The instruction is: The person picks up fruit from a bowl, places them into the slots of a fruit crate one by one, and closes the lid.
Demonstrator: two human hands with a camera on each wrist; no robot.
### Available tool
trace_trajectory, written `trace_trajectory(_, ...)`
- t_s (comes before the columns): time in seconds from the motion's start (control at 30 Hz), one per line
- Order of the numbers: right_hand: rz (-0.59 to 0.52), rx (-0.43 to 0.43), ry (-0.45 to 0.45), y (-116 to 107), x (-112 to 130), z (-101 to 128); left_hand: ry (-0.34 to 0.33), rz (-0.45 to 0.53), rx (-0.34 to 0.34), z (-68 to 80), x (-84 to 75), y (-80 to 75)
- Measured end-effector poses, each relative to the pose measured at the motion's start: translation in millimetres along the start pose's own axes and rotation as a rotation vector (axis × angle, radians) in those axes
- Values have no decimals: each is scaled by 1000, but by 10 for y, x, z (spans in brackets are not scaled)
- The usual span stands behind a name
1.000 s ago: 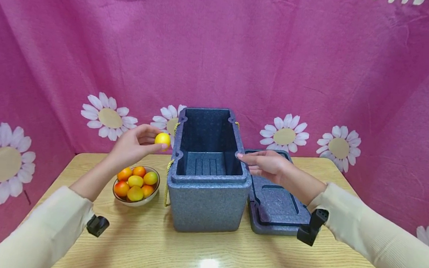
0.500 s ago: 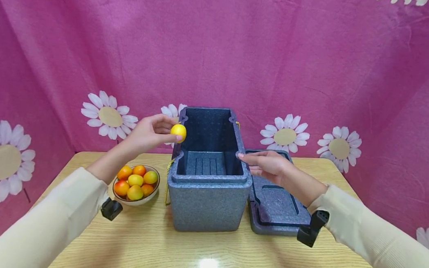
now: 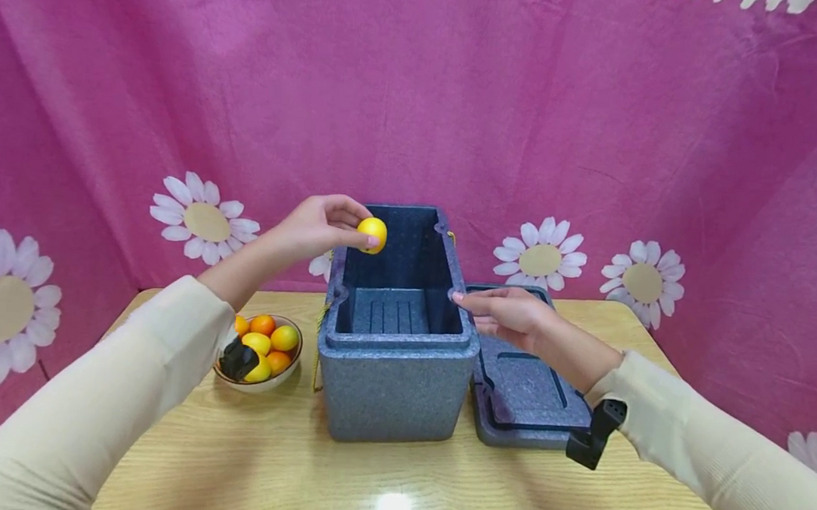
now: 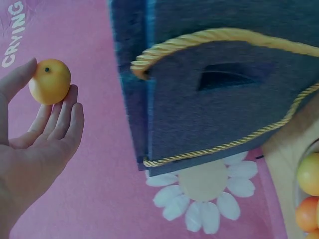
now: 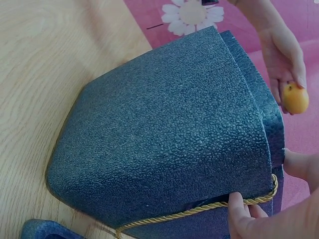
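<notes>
A small yellow-orange fruit [image 3: 371,235] is pinched between the thumb and fingers of my left hand [image 3: 322,225]. This hand holds it above the open top of a dark grey foam box [image 3: 393,398], near the left rim. A dark stem spot shows on the fruit [image 4: 50,82] in the left wrist view. My right hand [image 3: 517,316] holds the box's right rim, with one digit on the edge and others on the outer wall by the yellow rope [image 5: 199,209]. The visible part of the box's floor is bare and ribbed.
A bowl [image 3: 260,386] of several yellow and orange fruits stands left of the box, partly behind the left sleeve. The box's lid [image 3: 530,387] lies to the right on the wooden table [image 3: 339,477]. A pink flowered cloth [image 3: 418,92] hangs behind.
My left hand has carried the fruit right and upward, from left of the box to above its opening. The right hand stays at the right rim.
</notes>
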State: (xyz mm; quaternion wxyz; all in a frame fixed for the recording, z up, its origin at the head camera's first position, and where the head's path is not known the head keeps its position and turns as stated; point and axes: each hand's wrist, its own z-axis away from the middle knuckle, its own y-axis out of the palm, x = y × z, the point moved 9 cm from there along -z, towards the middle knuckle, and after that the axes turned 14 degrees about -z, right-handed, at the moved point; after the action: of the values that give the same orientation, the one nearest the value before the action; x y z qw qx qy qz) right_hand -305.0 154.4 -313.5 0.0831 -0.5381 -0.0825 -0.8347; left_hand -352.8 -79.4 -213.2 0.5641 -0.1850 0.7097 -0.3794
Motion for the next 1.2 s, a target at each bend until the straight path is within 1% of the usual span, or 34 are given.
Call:
trace_trajectory(0.1,-4,3,4,5,6,-4,-5,4,-7,-82,-78,-32)
trace_trajectory(0.3,-2,21,4,6,-4,-4,18,21,-17,-238,-217,-94)
trace_trajectory(0.47,-15,32,10,2,-21,-6,3,46,-6,-382,-279,-111)
trace_trajectory(0.7,-17,16,10,-5,-1,-4,-39,113,-21,-594,-331,-129)
trace_trajectory(0.87,-17,9,11,-7,-8,28,-35,185,-25,-712,-352,-101)
trace_trajectory(1.03,-6,5,5,-2,-24,68,-39,241,-29,-796,-365,-57)
trace_trajectory(1.2,-5,4,-7,23,-29,89,-76,272,-44,-854,-348,-55)
